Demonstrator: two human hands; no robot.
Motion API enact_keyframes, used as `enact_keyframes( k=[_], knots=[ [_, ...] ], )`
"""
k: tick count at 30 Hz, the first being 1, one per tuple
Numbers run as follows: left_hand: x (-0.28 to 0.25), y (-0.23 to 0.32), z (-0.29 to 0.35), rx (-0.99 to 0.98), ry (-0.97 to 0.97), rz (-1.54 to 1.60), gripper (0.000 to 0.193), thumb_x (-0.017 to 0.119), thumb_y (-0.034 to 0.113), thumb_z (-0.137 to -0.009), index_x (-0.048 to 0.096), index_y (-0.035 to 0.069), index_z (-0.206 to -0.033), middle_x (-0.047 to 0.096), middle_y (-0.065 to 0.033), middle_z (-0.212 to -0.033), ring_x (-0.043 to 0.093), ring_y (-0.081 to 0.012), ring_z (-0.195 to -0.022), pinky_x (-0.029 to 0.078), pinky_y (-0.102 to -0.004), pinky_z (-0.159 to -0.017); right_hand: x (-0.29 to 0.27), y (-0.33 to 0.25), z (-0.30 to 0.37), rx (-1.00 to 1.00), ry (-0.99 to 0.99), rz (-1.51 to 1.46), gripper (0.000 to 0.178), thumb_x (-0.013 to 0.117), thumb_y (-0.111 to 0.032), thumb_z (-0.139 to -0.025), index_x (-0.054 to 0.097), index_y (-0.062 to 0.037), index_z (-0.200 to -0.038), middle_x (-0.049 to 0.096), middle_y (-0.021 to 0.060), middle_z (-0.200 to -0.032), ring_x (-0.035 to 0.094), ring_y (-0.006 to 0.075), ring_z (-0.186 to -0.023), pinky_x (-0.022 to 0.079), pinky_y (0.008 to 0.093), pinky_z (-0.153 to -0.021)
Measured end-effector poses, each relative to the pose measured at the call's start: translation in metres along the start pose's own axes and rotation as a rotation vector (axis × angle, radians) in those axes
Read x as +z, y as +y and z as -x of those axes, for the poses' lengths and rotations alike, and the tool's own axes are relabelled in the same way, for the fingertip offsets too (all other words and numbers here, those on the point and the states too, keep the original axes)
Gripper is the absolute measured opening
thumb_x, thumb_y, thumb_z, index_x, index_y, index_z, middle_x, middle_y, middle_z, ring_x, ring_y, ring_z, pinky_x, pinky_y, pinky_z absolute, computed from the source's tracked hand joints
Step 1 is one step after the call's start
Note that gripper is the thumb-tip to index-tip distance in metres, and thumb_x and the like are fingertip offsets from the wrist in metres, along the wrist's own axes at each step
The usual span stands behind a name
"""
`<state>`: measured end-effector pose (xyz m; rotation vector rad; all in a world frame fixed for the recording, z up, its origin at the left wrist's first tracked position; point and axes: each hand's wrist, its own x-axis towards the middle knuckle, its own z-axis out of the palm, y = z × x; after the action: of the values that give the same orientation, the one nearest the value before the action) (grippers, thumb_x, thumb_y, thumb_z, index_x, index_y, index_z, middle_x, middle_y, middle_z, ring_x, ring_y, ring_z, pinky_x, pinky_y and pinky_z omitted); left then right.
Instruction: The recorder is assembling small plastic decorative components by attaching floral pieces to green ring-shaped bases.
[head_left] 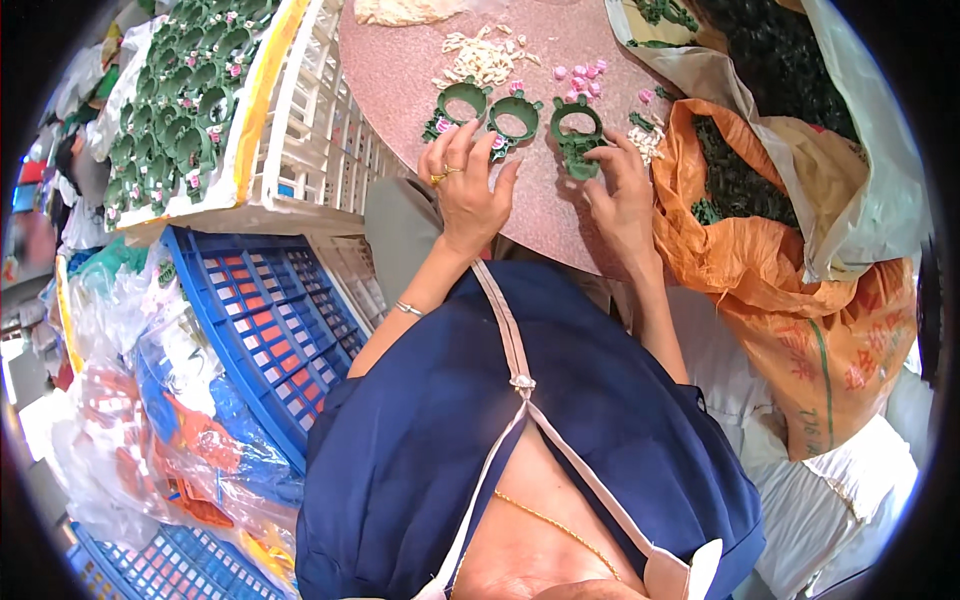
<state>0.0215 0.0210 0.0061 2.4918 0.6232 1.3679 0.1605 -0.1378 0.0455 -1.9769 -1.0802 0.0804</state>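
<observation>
Three green ring-shaped pieces lie in a row on the pink speckled table [370,60]. At the left ring [463,103] and the middle ring [513,118], each with pink flowers along its lower edge, rest the outstretched fingertips of my left hand [468,195]. Its thumb is spread apart. My right hand [622,195] has its index finger and thumb at the lower right edge of the right ring [577,130], whose lower part is a dark green clump. No pink flower shows on that one.
Beyond the rings are a heap of small cream pieces [485,58] and pink flowers [582,78]. An orange woven sack [700,260] of dark green parts stands at the right. At the left, a tray of finished-looking rings [180,120] sits above a blue crate [270,320].
</observation>
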Motion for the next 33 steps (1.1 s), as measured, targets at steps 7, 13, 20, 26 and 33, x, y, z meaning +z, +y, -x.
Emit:
enact_keyframes(
  k=[7, 13, 20, 26, 33],
  knots=[
    [-0.009, 0.009, 0.004, 0.071, -0.027, 0.177, 0.045, 0.082, 0.026, -0.077, 0.063, 0.006, -0.113, 0.065, -0.0101, -0.11, 0.06, -0.0295, -0.1, 0.042, -0.0452, -0.091, 0.008, 0.007, 0.011, 0.119, 0.12, -0.328, 0.024, 0.067, 0.003, -0.082, 0.063, -0.0016, -0.105, 0.048, 0.0149, -0.145, 0.05, 0.0246, -0.131, 0.046, 0.0349, -0.104],
    [-0.012, 0.057, 0.0, -0.664, -0.516, 1.012, 0.06, 0.075, 0.004, -0.085, 0.042, 0.0, -0.136, 0.066, -0.0152, -0.107, 0.067, -0.0136, -0.086, 0.056, -0.0261, -0.071, 0.032, -0.005, 0.03, -0.028, 0.225, -0.342, 0.024, 0.06, 0.01, -0.079, 0.059, -0.0024, -0.1, 0.046, 0.0176, -0.144, 0.052, 0.0303, -0.129, 0.054, 0.0339, -0.091],
    [0.003, 0.04, 0.017, -0.74, -0.43, 1.053, 0.05, 0.069, -0.004, -0.085, 0.05, -0.001, -0.131, 0.066, -0.0127, -0.101, 0.065, -0.0121, -0.08, 0.058, -0.0256, -0.067, 0.018, -0.005, 0.022, 0.151, 0.154, -0.563, 0.053, 0.053, 0.009, -0.087, 0.044, 0.0003, -0.139, 0.046, 0.0148, -0.145, 0.052, 0.0245, -0.127, 0.047, 0.036, -0.103],
    [-0.011, 0.049, 0.008, -0.61, -0.485, 0.919, 0.051, 0.069, -0.004, -0.083, 0.053, 0.001, -0.131, 0.065, -0.0121, -0.1, 0.065, -0.0121, -0.078, 0.056, -0.0272, -0.065, 0.015, -0.01, -0.007, 0.122, 0.39, -0.464, 0.016, 0.063, -0.005, -0.094, 0.067, 0.0011, -0.109, 0.068, 0.0046, -0.092, 0.061, 0.0093, -0.078, 0.05, 0.0243, -0.068],
    [-0.02, 0.039, 0.0, -0.371, -0.413, 0.447, 0.047, 0.069, 0.001, -0.082, 0.055, -0.002, -0.127, 0.062, -0.0194, -0.094, 0.064, -0.032, -0.081, 0.052, -0.0412, -0.072, -0.007, 0.007, -0.026, 0.279, 0.211, 0.112, 0.034, 0.061, -0.009, -0.089, 0.055, 0.0034, -0.12, 0.066, 0.0251, -0.087, 0.066, 0.0433, -0.083, 0.051, 0.0479, -0.074]
  ],
)
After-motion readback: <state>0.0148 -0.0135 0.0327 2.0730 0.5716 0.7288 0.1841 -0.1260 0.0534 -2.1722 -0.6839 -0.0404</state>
